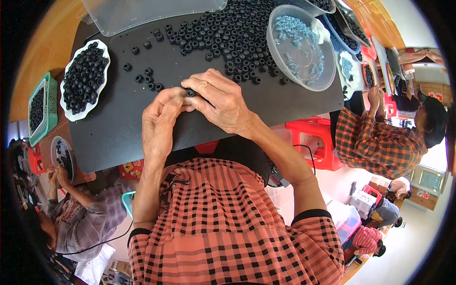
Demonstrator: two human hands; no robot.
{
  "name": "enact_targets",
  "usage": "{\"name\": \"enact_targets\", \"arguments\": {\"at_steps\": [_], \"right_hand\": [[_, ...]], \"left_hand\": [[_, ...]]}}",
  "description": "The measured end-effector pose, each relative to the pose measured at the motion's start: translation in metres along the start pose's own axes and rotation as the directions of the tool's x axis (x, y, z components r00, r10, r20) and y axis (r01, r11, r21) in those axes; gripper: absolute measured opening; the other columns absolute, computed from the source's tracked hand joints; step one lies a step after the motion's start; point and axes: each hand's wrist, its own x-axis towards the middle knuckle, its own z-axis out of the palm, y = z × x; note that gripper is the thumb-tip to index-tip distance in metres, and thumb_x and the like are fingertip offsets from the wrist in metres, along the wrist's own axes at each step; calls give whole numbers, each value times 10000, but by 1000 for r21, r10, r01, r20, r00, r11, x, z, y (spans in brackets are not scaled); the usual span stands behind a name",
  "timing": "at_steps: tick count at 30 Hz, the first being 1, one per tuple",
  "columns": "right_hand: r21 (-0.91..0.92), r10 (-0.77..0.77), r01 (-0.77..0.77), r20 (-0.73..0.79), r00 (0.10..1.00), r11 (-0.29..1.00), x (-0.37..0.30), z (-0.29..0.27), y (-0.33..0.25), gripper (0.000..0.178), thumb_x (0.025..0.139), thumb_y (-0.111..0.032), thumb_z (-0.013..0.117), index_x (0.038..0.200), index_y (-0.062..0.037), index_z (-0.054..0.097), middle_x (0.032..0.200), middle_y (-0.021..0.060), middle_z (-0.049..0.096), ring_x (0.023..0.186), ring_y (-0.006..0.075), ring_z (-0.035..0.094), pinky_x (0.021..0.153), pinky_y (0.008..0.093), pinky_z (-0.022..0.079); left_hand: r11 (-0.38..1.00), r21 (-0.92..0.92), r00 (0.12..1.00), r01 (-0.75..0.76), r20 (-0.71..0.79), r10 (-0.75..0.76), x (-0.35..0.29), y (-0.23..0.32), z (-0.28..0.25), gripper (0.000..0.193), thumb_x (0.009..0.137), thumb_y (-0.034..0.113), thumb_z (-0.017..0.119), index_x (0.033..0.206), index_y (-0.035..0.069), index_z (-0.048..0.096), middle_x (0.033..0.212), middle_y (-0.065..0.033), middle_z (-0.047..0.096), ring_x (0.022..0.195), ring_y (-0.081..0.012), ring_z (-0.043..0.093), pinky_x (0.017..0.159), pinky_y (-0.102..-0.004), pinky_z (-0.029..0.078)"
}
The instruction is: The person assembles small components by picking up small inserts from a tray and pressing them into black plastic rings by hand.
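Observation:
Over the dark table point(118, 126) my two hands meet near the middle. My right hand point(221, 99) pinches a small black ring-shaped part point(190, 93) with a hole in its centre. Close against it, my left hand point(164, 114) has thumb and fingers pressed together; what lies between them, if anything, is hidden. Just beyond my hands a few loose black parts point(148, 71) lie on the table, and a large spread of the same black parts point(232, 35) covers its far side.
A white scalloped dish point(71, 115) heaped with black parts stands left. At the far right, a clear round tub point(313, 85) holds small bluish clear pieces. A clear plastic bin point(152, 14) sits at the back. People point(380, 137) work on both sides; a red stool point(308, 137) stands right.

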Motion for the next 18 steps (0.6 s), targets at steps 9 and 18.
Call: {"name": "enact_targets", "arguments": {"at_steps": [9, 18], "right_hand": [[-25, 22, -23, -4, 1000, 999, 0, -5, -4, 249, 711, -5, 745, 935, 5, 637, 849, 105, 632, 760, 266, 626, 660, 353, 515], [42, -43, 44, -24, 999, 998, 11, -27, -8, 272, 742, 0, 718, 989, -2, 603, 859, 108, 593, 744, 264, 607, 645, 352, 513]], "left_hand": [[975, 203, 991, -90, -81, 109, -6, -2, 9, 214, 968, 149, 525, 1051, -34, 599, 906, -62, 638, 849, -119, 589, 827, -255, 471], [965, 189, 981, -181, -36, 191, -5, -6, 8, 172, 982, 140, 508, 1002, -4, 600, 880, -64, 623, 855, -123, 562, 819, -269, 454]]}}
